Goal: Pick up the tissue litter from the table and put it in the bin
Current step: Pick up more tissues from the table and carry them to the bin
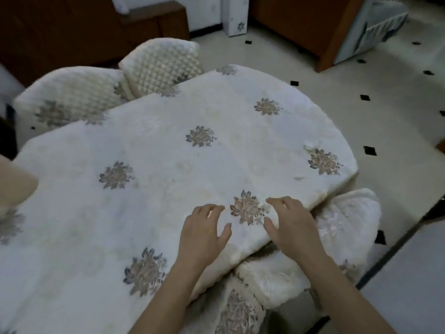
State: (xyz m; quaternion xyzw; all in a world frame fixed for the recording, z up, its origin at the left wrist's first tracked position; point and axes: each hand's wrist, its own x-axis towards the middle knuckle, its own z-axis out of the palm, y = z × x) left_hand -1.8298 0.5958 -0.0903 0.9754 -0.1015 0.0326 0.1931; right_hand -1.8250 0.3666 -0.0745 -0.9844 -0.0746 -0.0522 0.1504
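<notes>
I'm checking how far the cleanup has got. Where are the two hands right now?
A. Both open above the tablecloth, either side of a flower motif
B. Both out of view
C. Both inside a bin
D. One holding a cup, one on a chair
A: the left hand and right hand are spread open over the tablecloth, flanking a flower motif; neither holds anything.

Open tabletop [168, 165] ahead, padded chairs [72, 97] crowding its edges
</notes>
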